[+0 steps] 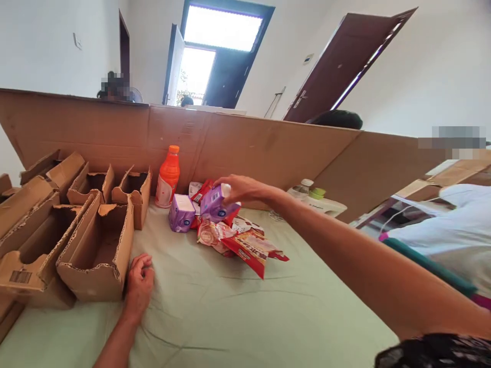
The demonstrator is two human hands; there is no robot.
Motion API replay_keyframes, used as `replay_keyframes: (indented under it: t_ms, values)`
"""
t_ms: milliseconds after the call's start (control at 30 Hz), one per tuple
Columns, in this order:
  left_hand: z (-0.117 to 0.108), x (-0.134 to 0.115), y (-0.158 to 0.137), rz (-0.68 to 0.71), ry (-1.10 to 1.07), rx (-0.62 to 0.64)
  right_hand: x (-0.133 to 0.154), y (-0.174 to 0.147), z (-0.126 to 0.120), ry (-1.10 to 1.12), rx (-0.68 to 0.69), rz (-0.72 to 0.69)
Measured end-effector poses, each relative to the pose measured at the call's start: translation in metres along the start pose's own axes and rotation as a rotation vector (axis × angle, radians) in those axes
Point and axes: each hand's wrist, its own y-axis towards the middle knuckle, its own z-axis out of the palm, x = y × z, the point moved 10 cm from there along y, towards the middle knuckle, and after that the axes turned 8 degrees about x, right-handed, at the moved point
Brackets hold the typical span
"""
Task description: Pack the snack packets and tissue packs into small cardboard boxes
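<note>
My right hand reaches across to the pile and grips a purple-and-white tissue pack, tilted above several snack wrappers. A second tissue pack stands just left of it on the green cloth. Red and pink food packets lie in a loose heap below and right of the held pack. My left hand rests on the cloth with its fingers curled in, and no object shows in it. It lies beside the right wall of an open cardboard bin.
More cardboard bins fill the left side. An orange bottle stands behind the tissue packs. A tall cardboard partition closes off the back. A clear bottle and a white container stand at the back right. Other people are beyond the partition.
</note>
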Motion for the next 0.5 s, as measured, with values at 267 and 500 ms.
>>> replay_keyframes:
  t_ms: [267,500]
  values:
    - [0.001,-0.048,-0.038,0.016,0.174,-0.035,0.033,-0.025,0.052,0.095,-0.059,-0.252]
    - [-0.057,-0.192,-0.131,0.281,0.382,0.001,0.065,-0.087,0.061,0.294,-0.351,-0.352]
